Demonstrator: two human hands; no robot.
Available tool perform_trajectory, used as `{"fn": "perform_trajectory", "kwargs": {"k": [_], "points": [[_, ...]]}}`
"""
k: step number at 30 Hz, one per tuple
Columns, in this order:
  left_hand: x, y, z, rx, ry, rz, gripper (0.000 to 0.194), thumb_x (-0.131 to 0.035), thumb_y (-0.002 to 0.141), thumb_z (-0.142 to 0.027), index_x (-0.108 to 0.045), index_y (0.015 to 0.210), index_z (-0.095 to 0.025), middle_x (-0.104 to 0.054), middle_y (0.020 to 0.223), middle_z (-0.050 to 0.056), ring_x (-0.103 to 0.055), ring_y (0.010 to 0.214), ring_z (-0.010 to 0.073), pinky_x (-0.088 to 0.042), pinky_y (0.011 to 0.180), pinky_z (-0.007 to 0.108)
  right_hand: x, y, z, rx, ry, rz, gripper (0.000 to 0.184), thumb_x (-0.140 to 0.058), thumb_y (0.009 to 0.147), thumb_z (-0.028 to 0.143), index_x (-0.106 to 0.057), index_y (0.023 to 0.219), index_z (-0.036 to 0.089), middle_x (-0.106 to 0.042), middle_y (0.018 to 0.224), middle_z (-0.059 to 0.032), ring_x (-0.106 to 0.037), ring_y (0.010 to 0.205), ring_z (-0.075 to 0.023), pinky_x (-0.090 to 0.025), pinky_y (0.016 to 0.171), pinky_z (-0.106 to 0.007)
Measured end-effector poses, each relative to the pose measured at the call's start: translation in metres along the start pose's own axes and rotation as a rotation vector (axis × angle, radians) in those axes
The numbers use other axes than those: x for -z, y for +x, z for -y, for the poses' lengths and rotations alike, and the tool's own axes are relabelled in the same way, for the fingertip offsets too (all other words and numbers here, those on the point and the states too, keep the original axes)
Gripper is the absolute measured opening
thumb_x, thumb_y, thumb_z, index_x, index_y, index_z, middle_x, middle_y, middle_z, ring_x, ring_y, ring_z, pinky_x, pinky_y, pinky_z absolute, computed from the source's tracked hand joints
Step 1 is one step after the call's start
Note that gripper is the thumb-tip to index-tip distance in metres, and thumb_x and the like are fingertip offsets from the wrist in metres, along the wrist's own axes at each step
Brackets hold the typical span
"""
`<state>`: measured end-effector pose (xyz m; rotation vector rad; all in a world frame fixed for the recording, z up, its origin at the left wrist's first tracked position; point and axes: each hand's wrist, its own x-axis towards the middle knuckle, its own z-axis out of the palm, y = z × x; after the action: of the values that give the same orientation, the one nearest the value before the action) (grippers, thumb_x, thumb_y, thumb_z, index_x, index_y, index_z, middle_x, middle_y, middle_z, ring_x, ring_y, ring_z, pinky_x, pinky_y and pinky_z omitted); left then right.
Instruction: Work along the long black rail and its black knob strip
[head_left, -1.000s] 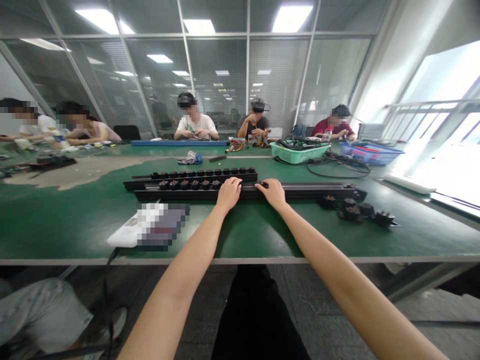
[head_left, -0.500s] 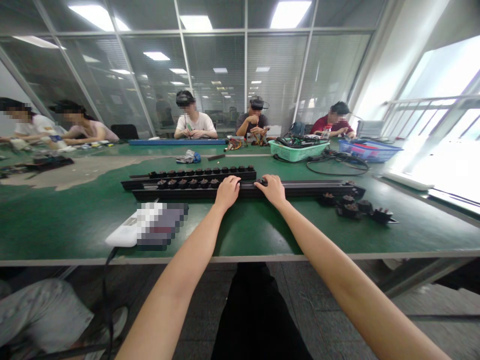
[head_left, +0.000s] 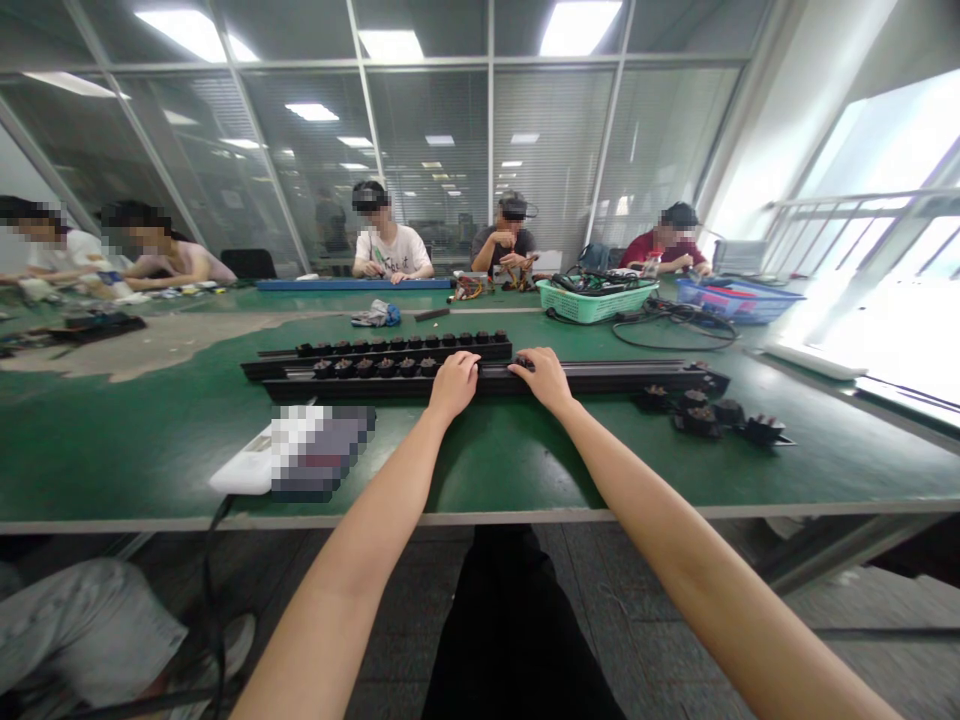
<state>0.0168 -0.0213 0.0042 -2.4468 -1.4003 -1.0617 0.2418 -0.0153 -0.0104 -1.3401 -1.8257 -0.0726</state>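
A long black rail (head_left: 630, 382) lies across the table in front of me, with a row of small black socket-like modules (head_left: 365, 367) in its left half. My left hand (head_left: 454, 385) is closed over the rail at the right end of that row, its thumb and fingers pressed on it. Just to the right, my right hand (head_left: 546, 380) pinches a small black module (head_left: 523, 364) at the rail's channel; the fingers partly hide it. Behind lies a second, shorter black rail (head_left: 281, 352) with a similar row of modules.
Several loose black modules (head_left: 699, 420) lie near the rail's right end. A white device (head_left: 244, 462) with a cable rests at the front left. Farther back are a green basket (head_left: 596, 303) of cables, a blue basket (head_left: 739, 303), a crumpled cloth (head_left: 376, 314) and co-workers.
My hands stay in almost the same place on the rail. Across the table, the co-worker in the white shirt has moved their hands apart.
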Motion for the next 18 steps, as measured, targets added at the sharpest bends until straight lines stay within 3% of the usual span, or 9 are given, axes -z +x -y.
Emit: {"fn": "perform_trajectory", "kwargs": {"k": [18], "points": [[0.002,-0.001,0.001,-0.016,0.023,-0.001,0.037,-0.043,0.104,-0.019,-0.071,0.127,-0.019,-0.07,0.131,0.012,-0.063,0.124,0.0255,-0.051,0.114,0.043,0.012,0.003,-0.001,-0.041,-0.097,0.027,0.019,-0.07,0.093,0.032,-0.076,0.108,0.021,-0.072,0.104,-0.012,-0.058,0.109,-0.0314,-0.05,0.097,-0.045]]}}
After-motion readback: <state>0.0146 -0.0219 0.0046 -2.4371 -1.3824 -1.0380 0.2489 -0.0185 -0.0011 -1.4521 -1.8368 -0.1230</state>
